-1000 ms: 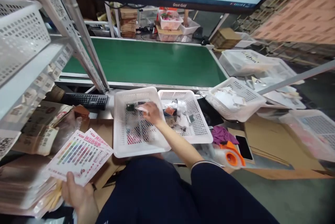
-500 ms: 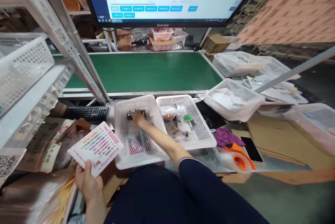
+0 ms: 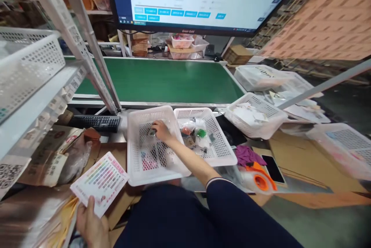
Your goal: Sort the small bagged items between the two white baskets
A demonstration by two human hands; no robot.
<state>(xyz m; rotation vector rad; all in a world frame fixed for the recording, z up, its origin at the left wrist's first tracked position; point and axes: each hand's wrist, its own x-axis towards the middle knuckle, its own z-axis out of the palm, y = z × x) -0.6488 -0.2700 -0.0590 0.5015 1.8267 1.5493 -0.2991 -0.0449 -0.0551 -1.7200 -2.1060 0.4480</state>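
Head view: your right hand [image 3: 161, 130] is inside the left basket [image 3: 132, 151], nearer its far rim than its near one, fingers curled down at a small dark item [image 3: 152, 132]; whether they are closed on it, you cannot tell. Your forearm [image 3: 193, 161] slants over that basket's right edge, with the right basket [image 3: 223, 144] just beside it. Between your hand and the near rim you have room above a pink patterned pack [image 3: 149, 161]. Your left hand [image 3: 92, 221] pinches the printed sheet [image 3: 100, 182] by its lower edge, thumb on top; the sheet's right corner comes up beside the left basket's near corner. Past the far rims stretches the green belt [image 3: 171, 81]; to your right, the orange tape roll [image 3: 256, 181] sits near the bench's front edge
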